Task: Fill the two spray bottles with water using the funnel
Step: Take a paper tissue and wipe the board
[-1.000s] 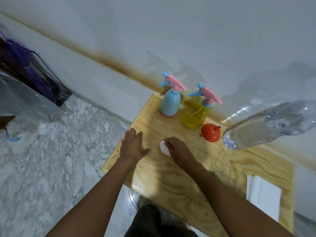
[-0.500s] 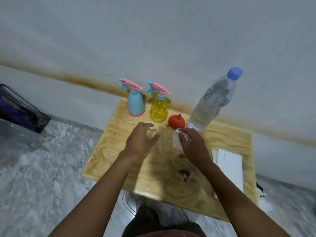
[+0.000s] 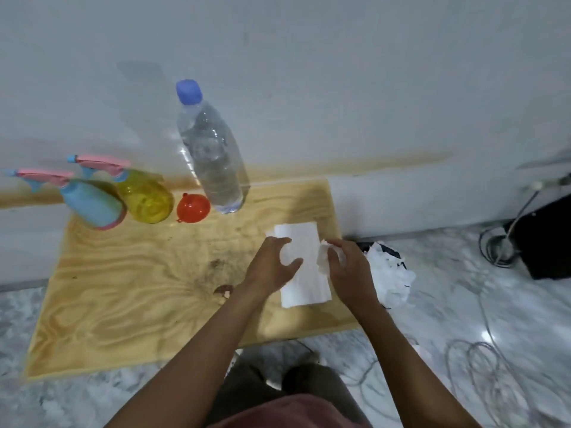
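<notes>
The low wooden table (image 3: 123, 288) carries everything the task needs, and by the look of it no filling has started. The clear water bottle (image 3: 213, 159) stands at the back with its blue cap on. Left of it the yellow spray bottle (image 3: 145, 197) and the blue spray bottle (image 3: 91, 205) both keep their pink trigger heads screwed on; how full they are cannot be told. The orange funnel (image 3: 193, 208) lies between the yellow bottle and the water bottle. Over a white tissue stack (image 3: 304, 267), the left hand (image 3: 272, 267) hovers half open and empty, while the right hand (image 3: 349, 270) pinches a crumpled tissue (image 3: 324, 257).
</notes>
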The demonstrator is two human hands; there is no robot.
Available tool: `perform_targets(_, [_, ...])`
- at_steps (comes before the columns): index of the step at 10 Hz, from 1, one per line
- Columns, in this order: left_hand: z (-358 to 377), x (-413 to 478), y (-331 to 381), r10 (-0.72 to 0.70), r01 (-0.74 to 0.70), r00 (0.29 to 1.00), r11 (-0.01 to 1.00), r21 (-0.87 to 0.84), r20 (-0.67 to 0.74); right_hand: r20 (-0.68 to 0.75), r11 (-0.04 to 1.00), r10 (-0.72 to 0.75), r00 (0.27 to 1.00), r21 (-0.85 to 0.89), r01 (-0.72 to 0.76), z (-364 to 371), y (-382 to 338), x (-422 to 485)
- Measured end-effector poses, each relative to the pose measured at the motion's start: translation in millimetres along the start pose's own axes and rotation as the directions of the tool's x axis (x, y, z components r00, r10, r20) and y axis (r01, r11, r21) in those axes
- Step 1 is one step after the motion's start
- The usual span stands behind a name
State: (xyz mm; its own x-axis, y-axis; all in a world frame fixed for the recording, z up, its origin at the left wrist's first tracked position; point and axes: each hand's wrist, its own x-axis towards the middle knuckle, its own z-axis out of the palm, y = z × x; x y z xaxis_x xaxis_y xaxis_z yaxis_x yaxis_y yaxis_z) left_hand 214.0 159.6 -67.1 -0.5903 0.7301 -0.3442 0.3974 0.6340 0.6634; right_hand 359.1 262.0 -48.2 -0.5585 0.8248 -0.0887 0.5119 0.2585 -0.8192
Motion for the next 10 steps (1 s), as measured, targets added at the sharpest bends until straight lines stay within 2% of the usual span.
perform_targets(1, [38, 11, 6, -0.039, 0.028, 0.994, 0.994, 0.109, 0.100, -0.021, 0.996, 0.080, 0.997, 0.027, -0.080, -17, 26, -1])
perform_targets(2, [60, 19, 11, -0.089, 0.047, 0.987, 0.955, 0.293, 0.132, -0.048, 0.986, 0.154, 0.987, 0.068, -0.150, -31, 50, 0])
perform_targets(3, [72, 25, 16, -0.090, 0.049, 0.993, 0.910, 0.411, 0.080, -0.079, 0.987, 0.157, 0.984, 0.053, -0.153, -47, 78, 2])
perform_targets(5, [78, 37, 27, -0.165, 0.146, 0.986, 0.919, 0.366, 0.021, -0.097, 0.971, 0.220, 0.971, -0.074, -0.228, -77, 157, 29])
perform_targets(7, [80, 44, 28, -0.213, 0.197, 0.977, 0.901, 0.387, -0.002, -0.189, 0.944, 0.245, 0.951, -0.176, -0.279, -110, 207, 94])
perform_targets(9, [84, 43, 26, -0.225, 0.220, 0.974, 0.904, 0.366, -0.028, -0.097, 0.911, 0.362, 0.927, -0.176, -0.374, -110, 269, 127])
perform_targets(10, [83, 43, 27, -0.211, 0.214, 0.976, 0.911, 0.353, -0.048, -0.110, 0.910, 0.372, 0.922, -0.150, -0.386, -103, 280, 123])
